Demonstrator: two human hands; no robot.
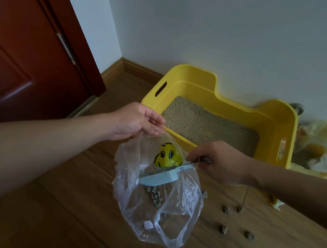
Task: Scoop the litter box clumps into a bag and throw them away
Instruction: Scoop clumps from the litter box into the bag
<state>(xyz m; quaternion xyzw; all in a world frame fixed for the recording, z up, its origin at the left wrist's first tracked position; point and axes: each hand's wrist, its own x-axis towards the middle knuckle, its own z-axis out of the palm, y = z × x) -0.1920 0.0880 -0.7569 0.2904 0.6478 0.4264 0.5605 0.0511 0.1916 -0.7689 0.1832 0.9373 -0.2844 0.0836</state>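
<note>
My left hand pinches the rim of a clear plastic bag with a yellow smiley face, holding it up above the floor. My right hand grips the handle of a pale blue litter scoop, whose head is tilted inside the bag's mouth. Grey clumps are falling from the scoop inside the bag. Behind stands the yellow litter box against the wall, filled with beige litter. Several loose clumps lie on the wooden floor to the right of the bag.
A dark red door stands at the left. A crumpled yellowish plastic bag lies to the right of the litter box, by the wall. A small metal object sits behind the box's far right corner. Wooden floor stretches at lower left.
</note>
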